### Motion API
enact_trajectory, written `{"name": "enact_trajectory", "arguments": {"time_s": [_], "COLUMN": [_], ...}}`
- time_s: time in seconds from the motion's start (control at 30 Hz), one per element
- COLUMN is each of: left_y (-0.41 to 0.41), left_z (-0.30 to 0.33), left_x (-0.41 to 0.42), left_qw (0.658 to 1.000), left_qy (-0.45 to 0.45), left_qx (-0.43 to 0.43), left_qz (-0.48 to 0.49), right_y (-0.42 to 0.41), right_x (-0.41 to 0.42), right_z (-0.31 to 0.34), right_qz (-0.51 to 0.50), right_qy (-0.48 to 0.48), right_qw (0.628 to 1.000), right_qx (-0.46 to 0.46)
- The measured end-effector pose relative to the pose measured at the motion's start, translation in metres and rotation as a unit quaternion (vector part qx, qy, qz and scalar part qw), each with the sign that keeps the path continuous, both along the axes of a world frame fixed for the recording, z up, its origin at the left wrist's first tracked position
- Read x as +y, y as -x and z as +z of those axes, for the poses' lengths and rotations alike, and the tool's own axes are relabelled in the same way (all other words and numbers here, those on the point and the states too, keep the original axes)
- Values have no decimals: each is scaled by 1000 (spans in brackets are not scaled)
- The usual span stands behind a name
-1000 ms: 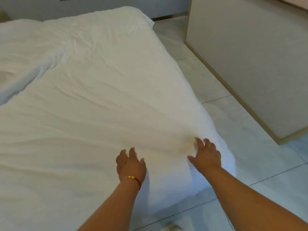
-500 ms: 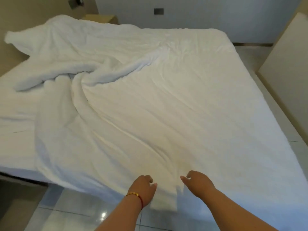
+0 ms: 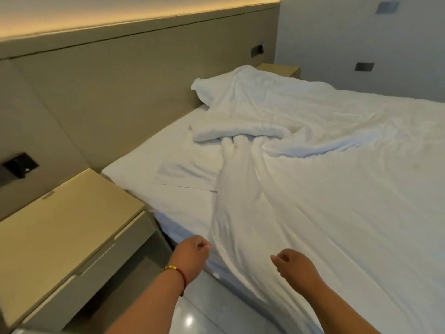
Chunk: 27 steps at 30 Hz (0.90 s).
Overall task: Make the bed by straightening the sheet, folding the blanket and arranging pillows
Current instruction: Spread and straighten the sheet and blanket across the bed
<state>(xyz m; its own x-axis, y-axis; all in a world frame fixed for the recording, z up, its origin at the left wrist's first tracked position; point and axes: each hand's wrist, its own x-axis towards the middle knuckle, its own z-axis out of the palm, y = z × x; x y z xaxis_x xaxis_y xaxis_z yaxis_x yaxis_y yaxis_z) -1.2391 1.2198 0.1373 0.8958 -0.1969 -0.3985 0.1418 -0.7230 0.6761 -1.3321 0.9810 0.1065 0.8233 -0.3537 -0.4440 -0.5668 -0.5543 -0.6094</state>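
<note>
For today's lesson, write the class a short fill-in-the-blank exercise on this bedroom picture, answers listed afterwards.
1. The bracelet is on the ____ wrist.
2. The blanket on the bed is ____ in colour.
3. The nightstand stands to the ____ of the bed.
4. The left hand and right hand are both near the blanket's ____ edge.

Answers: left; white; left; near

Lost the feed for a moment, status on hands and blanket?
Left hand and right hand loosely curled, holding nothing. Blanket bunched, unfolded; pillow partly under it. Nightstand at left.
</note>
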Motion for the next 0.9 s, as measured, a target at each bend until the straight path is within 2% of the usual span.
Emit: {"name": "enact_trajectory", "arguments": {"time_s": [0.2,0.5,0.63,0.8,0.9], "left_y": [-91,-302,-376,-455,-505], "left_z": [4,-17,-38,-67,-93], "left_x": [39,57,64,76,79], "left_qw": [995,990,991,992,993], "left_qy": [46,9,-30,-21,-37], "left_qx": [28,69,74,73,69], "left_qz": [79,120,110,100,91], "right_y": [-114,-322,-398,-468,-501], "right_x": [38,59,70,92,101], "right_z": [12,-14,-24,-50,-75], "right_qz": [19,7,15,14,18], "right_qy": [-15,-13,8,-7,25], "right_qw": [999,1000,1000,1000,999], "right_qx": [-30,-28,-19,-8,-11]}}
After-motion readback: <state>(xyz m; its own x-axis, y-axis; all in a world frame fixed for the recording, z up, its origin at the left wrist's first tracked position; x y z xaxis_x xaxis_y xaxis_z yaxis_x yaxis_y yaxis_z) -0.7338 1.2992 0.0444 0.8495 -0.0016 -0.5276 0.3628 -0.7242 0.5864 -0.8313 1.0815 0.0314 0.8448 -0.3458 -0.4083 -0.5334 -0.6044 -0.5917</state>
